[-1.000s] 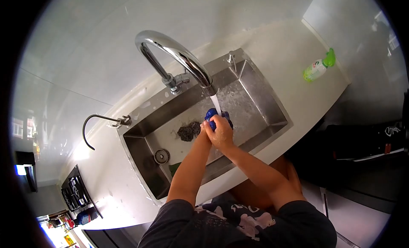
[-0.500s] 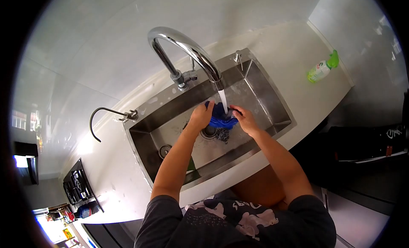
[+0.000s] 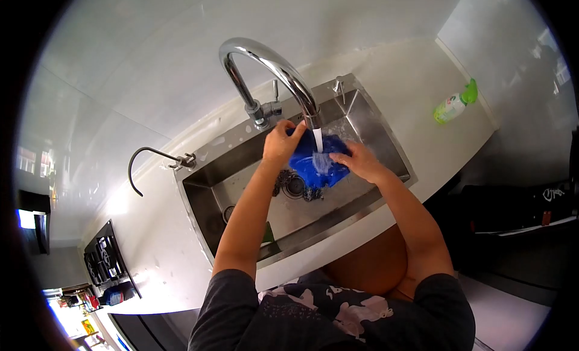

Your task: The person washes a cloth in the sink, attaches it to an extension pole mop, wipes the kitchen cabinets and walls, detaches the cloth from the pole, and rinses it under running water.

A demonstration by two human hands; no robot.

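A wet blue cloth (image 3: 310, 172) hangs spread between my hands, over the middle of the steel sink (image 3: 395, 143). From the chrome faucet (image 3: 276, 60), water pours onto its middle. My left hand (image 3: 281, 142) pinches the cloth's upper left edge, close to the faucet spout. On the opposite edge, my right hand (image 3: 363, 163) grips with thumb and fingers. Below the cloth, a steel wool scrubber (image 3: 313, 194) lies partly covered beside the drain (image 3: 294, 186).
A green-topped spray bottle (image 3: 451, 107) stands on the counter (image 3: 416, 79) at the right. Left of the sink are a thin curved tap (image 3: 140, 155) and a black gas stove (image 3: 107, 259). Something green (image 3: 268, 233) sits at the sink's front, partly behind my left forearm.
The cloth, bunched up before, is now opened wider under the stream. My left hand has moved up toward the faucet, and my right hand has shifted slightly to the right.
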